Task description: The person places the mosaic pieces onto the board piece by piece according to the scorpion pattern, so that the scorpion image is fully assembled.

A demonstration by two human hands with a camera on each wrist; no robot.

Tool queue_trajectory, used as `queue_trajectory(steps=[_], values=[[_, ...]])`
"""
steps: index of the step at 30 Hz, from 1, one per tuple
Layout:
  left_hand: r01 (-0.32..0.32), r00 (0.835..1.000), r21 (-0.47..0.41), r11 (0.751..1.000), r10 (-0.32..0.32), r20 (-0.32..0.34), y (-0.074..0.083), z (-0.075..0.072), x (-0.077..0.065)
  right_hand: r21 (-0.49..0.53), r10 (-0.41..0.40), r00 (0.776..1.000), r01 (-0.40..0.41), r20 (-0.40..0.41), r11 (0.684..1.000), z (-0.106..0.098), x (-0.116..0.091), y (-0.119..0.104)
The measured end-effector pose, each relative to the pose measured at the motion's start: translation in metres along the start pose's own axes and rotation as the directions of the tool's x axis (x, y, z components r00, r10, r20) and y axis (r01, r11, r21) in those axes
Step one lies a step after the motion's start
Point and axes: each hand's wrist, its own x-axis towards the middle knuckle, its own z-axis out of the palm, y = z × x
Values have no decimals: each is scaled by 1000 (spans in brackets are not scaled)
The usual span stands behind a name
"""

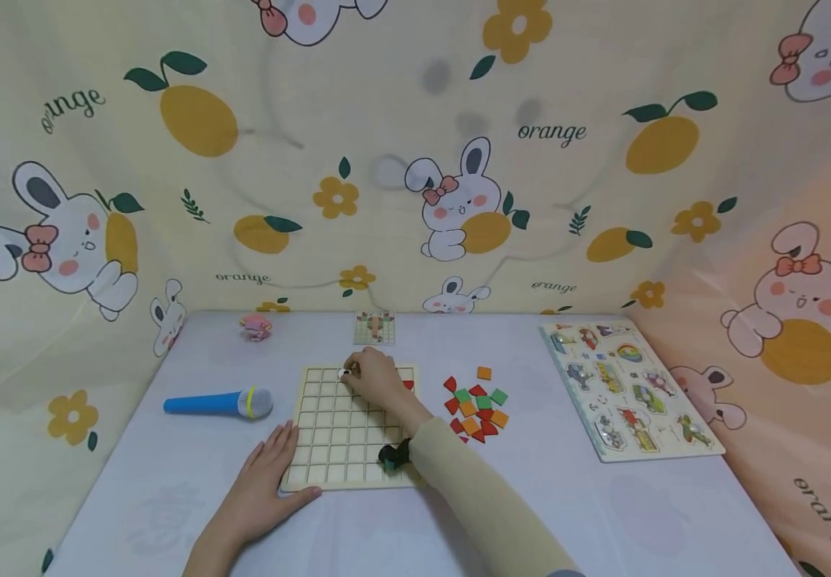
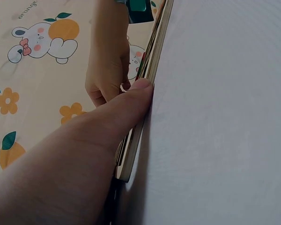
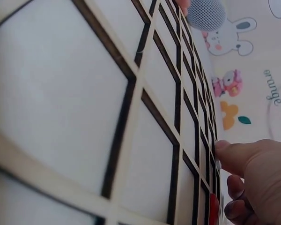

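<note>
The straight-fingered left hand (image 1: 262, 479) touches the square pale-wood grid board (image 1: 337, 435). At its far side, the right hand (image 1: 375, 378) pinches a white piece (image 1: 344, 374).

Down goes the eye to the left hand (image 1: 264, 481), palm down, its fingers (image 1: 280, 449) stretched straight and lying side by side, the thumb (image 1: 302, 499) swung well out toward the other arm! Behind it the bare left forearm (image 1: 211, 551) slants in from below. Over on the other side, the right arm (image 1: 451, 453) reaches forward and across to the person's left, its pale beige sleeve (image 1: 490, 505) ending short of the bare wrist (image 1: 411, 410). And look at that right hand (image 1: 375, 377), farther out than the left, back uppermost, fingers bent and angled downward, right thumb (image 3: 233, 153) working in a pinch! The hands are apart, not touching.
</note>
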Motion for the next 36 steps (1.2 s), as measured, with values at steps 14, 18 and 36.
queue_trajectory(steps=[14, 18, 36], values=[[1, 1000, 0, 1000, -1, 13, -1, 1, 2, 69, 34, 999, -33, -8, 997, -16, -5, -4], [2, 1000, 1, 1000, -2, 4, -1, 1, 0, 83, -1, 999, 6, -54, 997, -24, -13, 2], [7, 1000, -1, 1000, -7, 3, -2, 5, 3, 160, 197, 953, -163, -228, 973, -82, -77, 79]])
